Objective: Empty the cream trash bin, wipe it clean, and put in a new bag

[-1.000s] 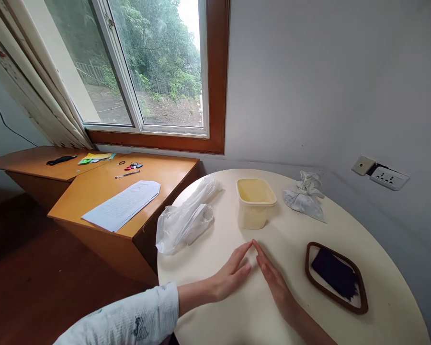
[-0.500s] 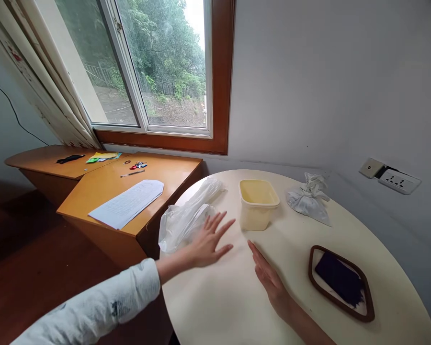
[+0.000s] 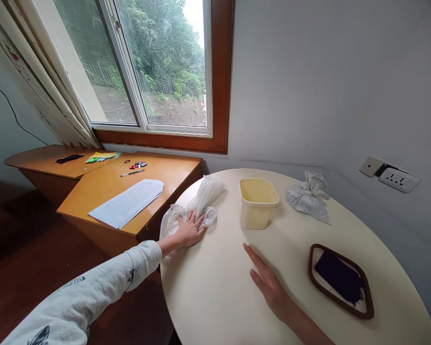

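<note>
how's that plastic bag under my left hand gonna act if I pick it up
The plastic bag will probably droop, since it lies crumpled. Its thin, translucent film suggests little weight. It may bunch easily, given the folds beside your left hand.

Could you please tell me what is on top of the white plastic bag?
The left hand lies on the plastic bag; the part directly beneath it is covered and unseen.
</note>
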`<state>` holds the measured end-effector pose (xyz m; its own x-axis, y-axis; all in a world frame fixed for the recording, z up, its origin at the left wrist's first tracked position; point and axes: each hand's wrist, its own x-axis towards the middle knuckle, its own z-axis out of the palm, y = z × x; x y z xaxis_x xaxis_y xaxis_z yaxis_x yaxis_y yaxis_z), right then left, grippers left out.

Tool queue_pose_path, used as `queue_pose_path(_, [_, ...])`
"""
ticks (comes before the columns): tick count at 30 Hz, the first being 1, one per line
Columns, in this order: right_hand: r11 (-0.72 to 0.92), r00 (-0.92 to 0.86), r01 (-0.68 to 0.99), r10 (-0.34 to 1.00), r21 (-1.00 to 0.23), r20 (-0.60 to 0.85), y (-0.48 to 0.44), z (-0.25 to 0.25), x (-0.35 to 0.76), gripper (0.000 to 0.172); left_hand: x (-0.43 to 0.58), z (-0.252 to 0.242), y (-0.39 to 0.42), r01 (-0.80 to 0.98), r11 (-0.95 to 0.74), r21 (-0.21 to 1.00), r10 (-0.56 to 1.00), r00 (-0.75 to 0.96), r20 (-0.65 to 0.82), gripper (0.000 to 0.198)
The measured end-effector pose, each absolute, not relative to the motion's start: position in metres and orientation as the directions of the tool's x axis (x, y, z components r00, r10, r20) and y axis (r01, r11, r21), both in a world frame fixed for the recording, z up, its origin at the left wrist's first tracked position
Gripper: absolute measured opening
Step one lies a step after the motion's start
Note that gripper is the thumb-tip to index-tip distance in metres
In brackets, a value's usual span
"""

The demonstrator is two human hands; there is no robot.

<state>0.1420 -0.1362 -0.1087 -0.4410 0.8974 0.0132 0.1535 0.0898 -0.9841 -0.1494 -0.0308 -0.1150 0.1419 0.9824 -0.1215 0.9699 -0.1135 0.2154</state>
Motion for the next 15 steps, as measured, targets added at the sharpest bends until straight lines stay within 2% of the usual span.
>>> queue_pose_path(5, [0.096, -0.428, 0.165, 0.904, -0.982, 0.016, -0.137, -0.11, 0.141, 0.05, -0.143, -0.093, -0.028, 0.941, -0.21, 0.265, 0.957, 0.254, -0.144, 0.049])
queue_pose_path(11, [0.075, -0.404, 0.149, 0.915, -0.986, 0.009, -0.134, -0.112, 0.141, 0.041, -0.138, -0.02, -0.012, 0.849, -0.303, 0.433, 0.813, 0.467, -0.347, 0.015])
queue_pose_path(13, [0.044, -0.381, 0.089, 0.924, -0.995, 0.007, -0.13, -0.115, 0.14, 0.039, -0.128, 0.0, -0.012, 0.801, -0.313, 0.511, 0.777, 0.525, -0.347, 0.013])
queue_pose_path(15, [-0.011, -0.34, -0.037, 0.94, -0.999, 0.002, -0.125, -0.118, 0.137, 0.044, -0.115, 0.012, -0.017, 0.742, -0.319, 0.59, 0.798, 0.546, -0.256, 0.011])
